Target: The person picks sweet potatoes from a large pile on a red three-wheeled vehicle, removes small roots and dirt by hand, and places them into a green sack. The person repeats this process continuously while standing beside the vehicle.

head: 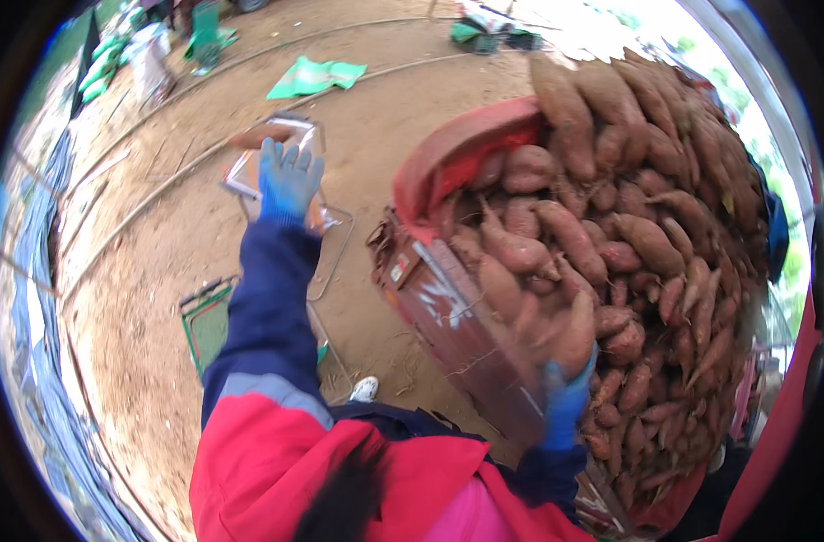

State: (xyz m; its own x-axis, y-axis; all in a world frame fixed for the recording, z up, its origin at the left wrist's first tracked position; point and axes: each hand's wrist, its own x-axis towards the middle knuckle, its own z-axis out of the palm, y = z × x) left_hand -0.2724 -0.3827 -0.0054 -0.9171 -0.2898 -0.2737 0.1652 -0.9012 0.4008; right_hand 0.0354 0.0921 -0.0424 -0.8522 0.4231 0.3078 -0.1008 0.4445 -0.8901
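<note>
My left hand (290, 177), in a blue work glove, stretches out with its fingers apart over a box or bag (246, 171) with a pale rim. One sweet potato (257, 136) lies or hangs just beyond its fingertips, blurred; I cannot tell whether it touches the box. At the lower right my right hand (566, 400), gloved in blue too, is closed around a long sweet potato (577, 333). That hand is at the near edge of a large heap of sweet potatoes (649, 244).
The heap fills a dark red metal truck bed (462, 325) with a red padded edge (452, 146). A green-framed crate (208, 322) and thin metal frame (347, 251) are by my left arm. A green sack (317, 76) lies on the dirt; filled sacks (151, 64) stand farther back.
</note>
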